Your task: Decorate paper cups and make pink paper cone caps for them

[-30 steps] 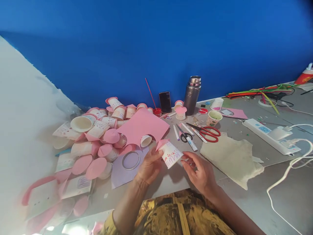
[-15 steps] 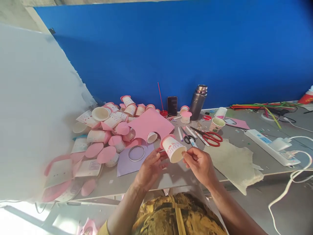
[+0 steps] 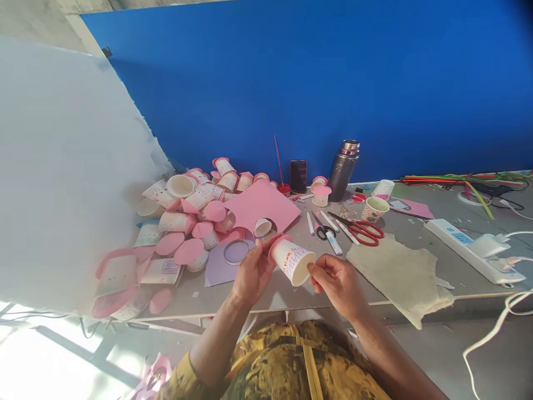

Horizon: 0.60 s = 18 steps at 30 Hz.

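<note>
A small white paper cup with red and purple marks and a pink base lies tilted on its side above the table's near edge, its open mouth toward me. My left hand pinches its pink bottom rim. My right hand has its fingers closed on the cup's open rim. Just behind the cup lie a tape ring on a lilac sheet and a pink paper sheet with a small cup on it.
A heap of pink-capped paper cups fills the left of the table. Pens, black scissors and red scissors lie centre right, beside a beige cloth. A steel flask, a phone and a power strip stand farther back.
The cup has been turned from mouth-down to lying sideways with its mouth toward me, both hands staying on it. The view has swung left and upward.
</note>
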Available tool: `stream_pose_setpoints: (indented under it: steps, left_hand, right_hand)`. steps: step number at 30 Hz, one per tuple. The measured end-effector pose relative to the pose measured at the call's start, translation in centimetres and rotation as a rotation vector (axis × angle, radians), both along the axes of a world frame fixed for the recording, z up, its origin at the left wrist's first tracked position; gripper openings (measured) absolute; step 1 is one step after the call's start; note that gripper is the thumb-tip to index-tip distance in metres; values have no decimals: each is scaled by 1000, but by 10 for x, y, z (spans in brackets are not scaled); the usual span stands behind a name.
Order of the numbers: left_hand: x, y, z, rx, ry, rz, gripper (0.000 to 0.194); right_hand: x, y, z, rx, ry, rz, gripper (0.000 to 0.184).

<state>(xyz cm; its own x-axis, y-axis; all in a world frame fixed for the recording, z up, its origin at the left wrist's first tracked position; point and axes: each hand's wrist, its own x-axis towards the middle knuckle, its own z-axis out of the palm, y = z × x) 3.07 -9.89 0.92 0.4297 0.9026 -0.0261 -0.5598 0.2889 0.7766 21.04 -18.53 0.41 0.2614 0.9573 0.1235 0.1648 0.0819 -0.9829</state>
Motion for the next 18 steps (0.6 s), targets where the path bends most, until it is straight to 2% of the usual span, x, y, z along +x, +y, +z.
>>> stream_pose_setpoints:
  steps: [3, 7, 9, 11, 13, 15, 18]
  left_hand:
    - [-1, 1, -5, -15, 36, 75, 56]
    - [-7, -4, -13, 18, 259, 201, 39]
    - [-12, -11, -15, 39, 325, 193, 30]
    - [-15, -19, -14, 30, 342, 137, 29]
    - [-14, -25, -9, -92, 264, 47, 29]
    - [-10, -27, -2, -324, 79, -52, 28]
    - [-3, -22, 8, -607, -197, -91, 17]
  right_hand:
    - [1, 3, -6, 96, -160, -100, 39]
    - [1, 11, -17, 347, -592, -345, 36]
    - [1, 17, -22, 441, -759, -413, 36]
    - [0, 23, -24, 517, -863, -446, 33]
    - [-2, 33, -24, 589, -916, -459, 30]
    - [-5, 43, -22, 651, -937, -458, 27]
    - [-10, 58, -18, 735, -934, -421, 22]
